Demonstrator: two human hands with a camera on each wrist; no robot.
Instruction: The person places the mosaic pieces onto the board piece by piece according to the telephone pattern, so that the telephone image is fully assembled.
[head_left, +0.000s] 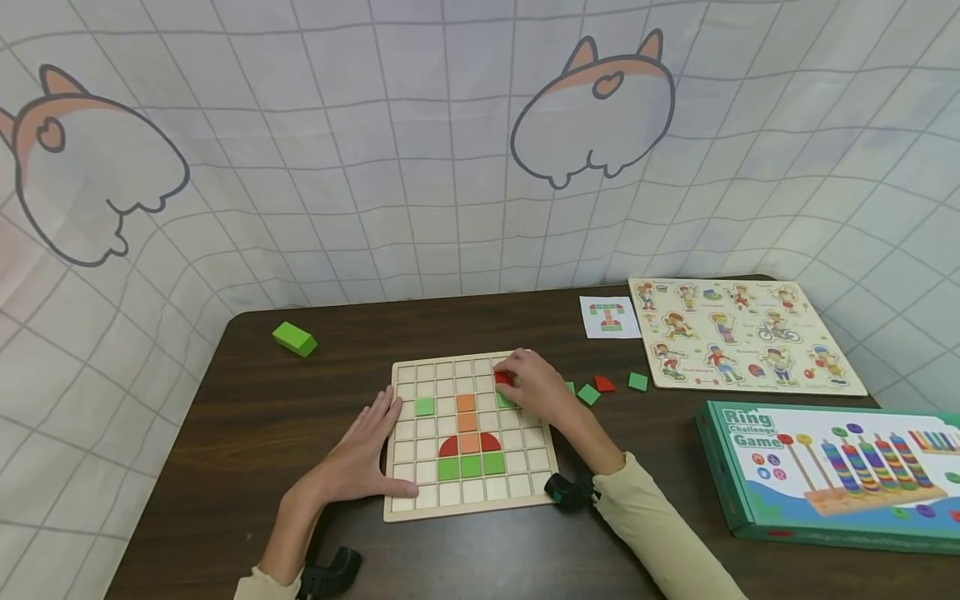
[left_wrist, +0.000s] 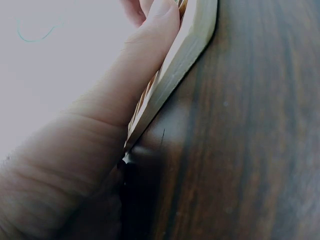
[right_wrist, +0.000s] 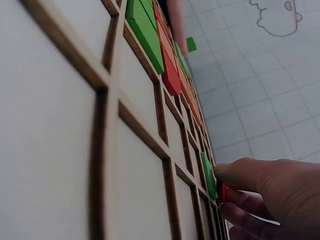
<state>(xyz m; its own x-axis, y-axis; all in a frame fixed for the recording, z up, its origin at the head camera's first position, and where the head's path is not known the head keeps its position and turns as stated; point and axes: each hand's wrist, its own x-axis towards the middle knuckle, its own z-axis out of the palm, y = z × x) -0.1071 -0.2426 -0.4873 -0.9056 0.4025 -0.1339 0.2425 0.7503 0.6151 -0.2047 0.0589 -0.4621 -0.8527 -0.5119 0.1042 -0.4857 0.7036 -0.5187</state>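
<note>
A wooden grid board [head_left: 510,504] lies on the dark table, with orange, green and red pieces set in several of its cells. My left hand [head_left: 352,458] rests along the board's left edge, fingers straight and thumb on the lower left corner. Near the upper right of the grid my right hand [head_left: 536,387] pinches a red piece [right_wrist: 221,192] between thumb and fingers. Just below that piece is a green square tile [head_left: 506,402] in a cell. Another green tile [head_left: 424,407] sits at the left. Orange tiles [head_left: 467,422] form a column, with red rounded pieces [head_left: 491,442] beside its foot.
Loose green tiles [head_left: 588,394] and a red piece [head_left: 603,383] lie right of the board. Behind them are a pattern card [head_left: 611,331] and a picture puzzle board [head_left: 697,321]. A Ring Challenge Game box [head_left: 780,500] stands at right, a green block [head_left: 295,339] at back left.
</note>
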